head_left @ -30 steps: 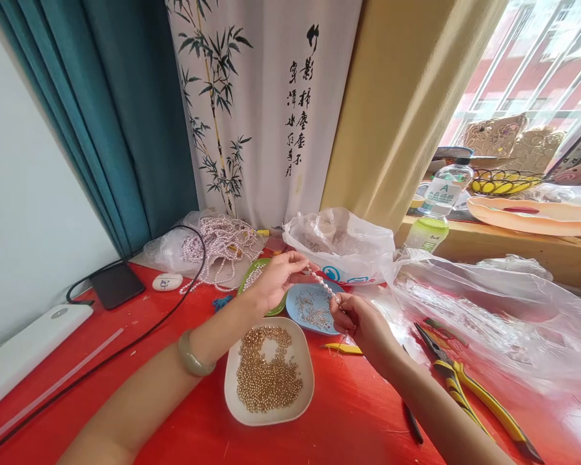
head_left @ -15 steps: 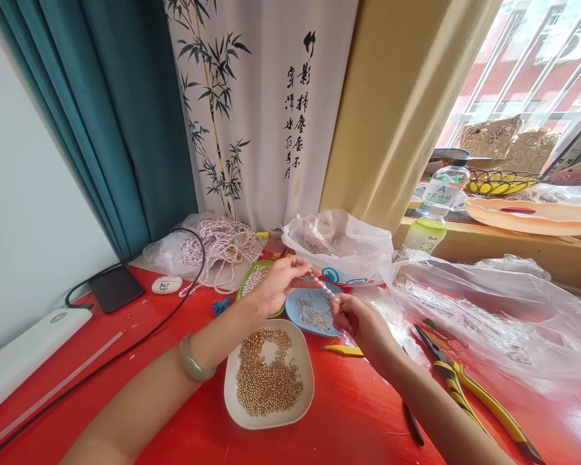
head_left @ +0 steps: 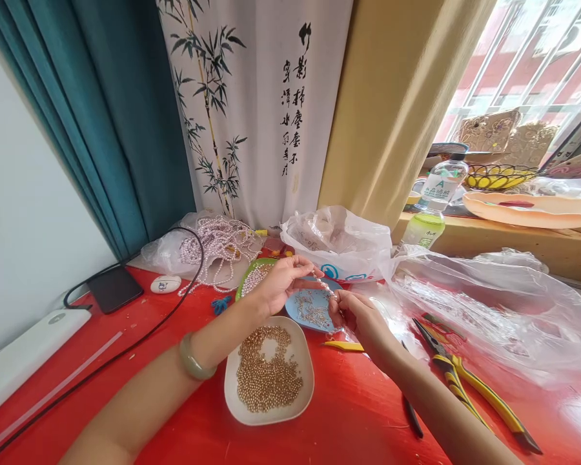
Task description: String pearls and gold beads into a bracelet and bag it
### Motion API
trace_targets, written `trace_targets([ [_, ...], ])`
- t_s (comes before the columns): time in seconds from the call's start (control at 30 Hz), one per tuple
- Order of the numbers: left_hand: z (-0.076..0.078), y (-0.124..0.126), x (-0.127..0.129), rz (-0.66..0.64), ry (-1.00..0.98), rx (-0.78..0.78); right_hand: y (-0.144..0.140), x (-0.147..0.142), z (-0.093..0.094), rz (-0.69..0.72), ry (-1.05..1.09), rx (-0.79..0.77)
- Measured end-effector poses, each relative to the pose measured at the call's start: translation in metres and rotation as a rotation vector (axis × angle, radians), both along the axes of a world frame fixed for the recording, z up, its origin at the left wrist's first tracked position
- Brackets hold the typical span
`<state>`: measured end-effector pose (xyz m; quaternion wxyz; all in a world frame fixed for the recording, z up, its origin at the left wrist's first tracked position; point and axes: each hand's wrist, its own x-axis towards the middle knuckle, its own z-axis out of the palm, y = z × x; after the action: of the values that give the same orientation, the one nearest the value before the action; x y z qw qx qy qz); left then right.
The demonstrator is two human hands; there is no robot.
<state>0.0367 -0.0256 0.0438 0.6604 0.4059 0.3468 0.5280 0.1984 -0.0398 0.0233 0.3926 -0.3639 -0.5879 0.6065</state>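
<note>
Between my two hands runs a short strand of pale beads, held above a blue plate of small metallic pieces. My left hand, with a green bangle on its wrist, pinches the strand's far end. At the near end, my right hand has its fingers closed on the strand. Below my left hand stands a white dish with gold beads in it. Partly behind my left hand is a green plate of pale beads.
Long-nose pliers with yellow-black handles lie at right. A yellow tool lies near my right hand. Plastic bags spread along the back and right. Tangled bead strands, a phone and a black cable are at left.
My right hand has shifted slightly toward my left, and the visible stretch of bead strand looks a little shorter. The camera view has moved slightly.
</note>
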Motion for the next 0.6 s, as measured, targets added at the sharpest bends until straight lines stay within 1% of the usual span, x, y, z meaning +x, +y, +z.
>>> trace_targets([
  [0.13, 0.0013, -0.0014, 0.0008, -0.009, 0.002, -0.005, 0.0003, -0.0003, -0.0025, -0.014, -0.001, 0.004],
  [0.3, 0.0033, -0.0028, 0.0020, -0.013, 0.009, -0.019, -0.0009, -0.0008, -0.0002, -0.051, -0.018, 0.008],
  [0.6, 0.0011, -0.0029, 0.0028, -0.037, 0.022, -0.015, -0.0009, -0.0004, -0.0006, 0.019, 0.006, 0.042],
])
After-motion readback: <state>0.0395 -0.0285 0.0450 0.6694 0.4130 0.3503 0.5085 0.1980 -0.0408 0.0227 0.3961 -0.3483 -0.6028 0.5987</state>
